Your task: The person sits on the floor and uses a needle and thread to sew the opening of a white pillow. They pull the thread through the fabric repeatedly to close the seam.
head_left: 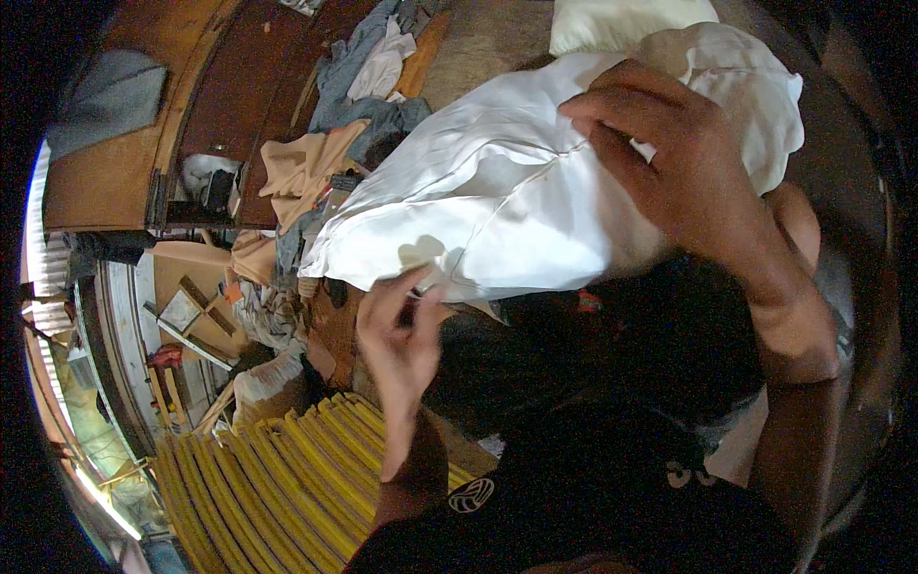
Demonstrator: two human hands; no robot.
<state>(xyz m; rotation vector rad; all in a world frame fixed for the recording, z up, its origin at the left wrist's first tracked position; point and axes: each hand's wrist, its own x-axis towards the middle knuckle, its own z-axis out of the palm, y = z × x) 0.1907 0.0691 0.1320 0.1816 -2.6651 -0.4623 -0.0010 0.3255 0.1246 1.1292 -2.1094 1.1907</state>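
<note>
A large white cloth piece [516,230], puffed and pillow-like with a seam line running across it, lies spread before me over my lap. My right hand [679,158] is over its right part, thumb and forefinger closed on the fabric near the far end of the seam. At the near edge, my left hand [397,325] pinches the cloth close to the seam's lower end; its fingertips are slightly blurred. Whether a needle or thread sits between the fingers is too small to make out. Shadows of the left fingers fall on the cloth.
A yellow slatted surface [277,478] is at lower left. Wooden cabinets [220,105] stand far left, with grey-blue cloths [349,86] and beige fabric scraps [311,163] heaped beside them. Another white pillow [631,27] lies at the far edge. Wood pieces [196,320] clutter the left.
</note>
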